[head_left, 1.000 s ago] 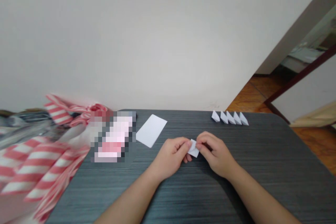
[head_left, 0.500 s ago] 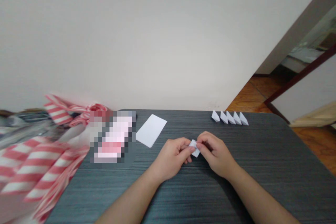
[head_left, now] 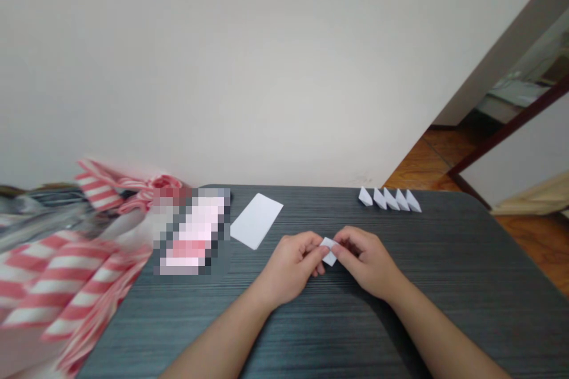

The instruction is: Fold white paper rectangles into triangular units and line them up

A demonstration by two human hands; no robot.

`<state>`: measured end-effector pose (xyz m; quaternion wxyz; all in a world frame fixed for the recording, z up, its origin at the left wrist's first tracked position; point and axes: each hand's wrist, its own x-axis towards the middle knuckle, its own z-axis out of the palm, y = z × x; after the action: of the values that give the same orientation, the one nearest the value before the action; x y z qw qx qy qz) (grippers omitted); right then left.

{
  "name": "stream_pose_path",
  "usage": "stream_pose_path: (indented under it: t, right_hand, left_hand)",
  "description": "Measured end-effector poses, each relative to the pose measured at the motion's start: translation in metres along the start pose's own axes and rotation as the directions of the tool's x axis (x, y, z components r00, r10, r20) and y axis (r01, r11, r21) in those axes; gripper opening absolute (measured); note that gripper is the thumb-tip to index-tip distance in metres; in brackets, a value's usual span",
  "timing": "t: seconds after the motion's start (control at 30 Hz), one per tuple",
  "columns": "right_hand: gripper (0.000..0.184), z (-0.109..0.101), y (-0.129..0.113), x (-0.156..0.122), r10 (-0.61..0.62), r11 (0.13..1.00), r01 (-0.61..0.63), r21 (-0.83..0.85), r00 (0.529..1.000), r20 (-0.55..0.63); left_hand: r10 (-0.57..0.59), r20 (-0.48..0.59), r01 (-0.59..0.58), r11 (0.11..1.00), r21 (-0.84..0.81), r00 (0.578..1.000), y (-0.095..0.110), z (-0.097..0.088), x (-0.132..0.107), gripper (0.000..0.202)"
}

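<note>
A small white folded paper is pinched between both hands, just above the dark table. My left hand is closed on its left side, thumb on top. From the right, my right hand grips the opposite edge with thumb and fingers. Parts of the paper are covered by the fingertips. Beyond the hands, several white folded paper pieces stand in a row near the table's back edge. Flat white paper sheets lie left of the hands.
A pixelated, blurred-out object with a pink and white face lies on the table's left. Red-and-white striped cloth is heaped beside the left edge. A pale wall rises behind the table; wooden floor shows at right.
My right fingers and thumb have shifted slightly on the folded paper, which now looks flatter, with its top face smoother. The left hand has barely moved. Everything else stays in place.
</note>
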<state>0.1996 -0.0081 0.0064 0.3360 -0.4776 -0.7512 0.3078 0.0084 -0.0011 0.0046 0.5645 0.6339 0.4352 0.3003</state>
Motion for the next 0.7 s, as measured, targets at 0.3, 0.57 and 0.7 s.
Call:
stream_pose_path:
  t: [0.3,0.57,0.7]
  right_hand:
    - [0.023,-0.0006,-0.0034,0.0013,-0.002,1.000,0.002,-0.008,0.999,0.047]
    - [0.024,-0.0001,-0.0032,0.0012,0.001,1.000,-0.001,0.003,0.999,0.050]
    - [0.024,-0.0005,-0.0038,0.0009,0.010,1.000,-0.010,0.001,0.999,0.052]
  left_hand:
    - [0.018,-0.009,-0.017,1.000,0.016,1.000,-0.0012,0.0001,-0.0003,0.028]
    - [0.015,-0.005,-0.014,0.999,0.033,1.000,0.0051,-0.0003,-0.0012,0.030]
    - [0.026,0.000,-0.026,0.998,0.051,1.000,0.0040,-0.0007,-0.0010,0.031]
